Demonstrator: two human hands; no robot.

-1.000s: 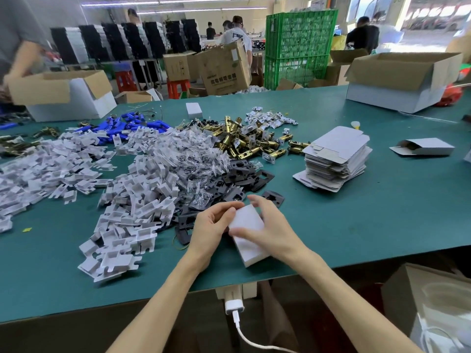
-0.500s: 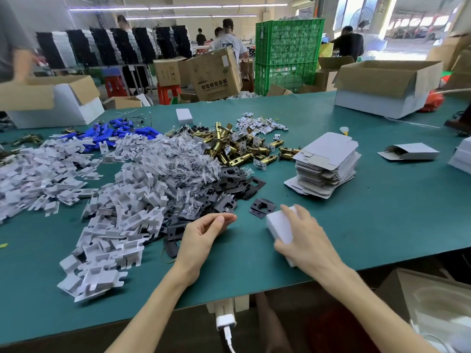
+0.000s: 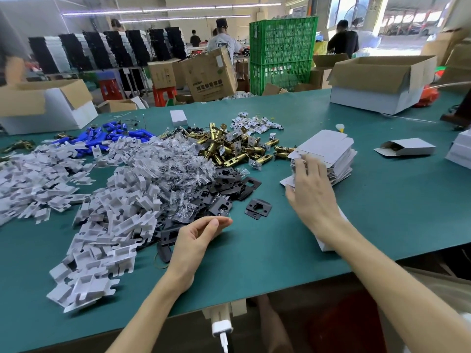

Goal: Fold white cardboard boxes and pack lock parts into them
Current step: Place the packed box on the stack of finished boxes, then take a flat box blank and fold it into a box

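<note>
Lit brightly and evenly by ceiling strip lights (image 3: 168,8), with daylight blown out to white at the open doorway (image 3: 418,24) upper right. Cast only faint, soft shadows on the green table (image 3: 254,263). Bowed straight lines towards the edges through wide-angle distortion; smeared the person (image 3: 10,62) at far left with motion blur; rendered the far background slightly soft.

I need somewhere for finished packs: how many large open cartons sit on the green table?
2. A white open cardboard carton sits far left, a second white carton far right; others may lie outside the frame.
</note>
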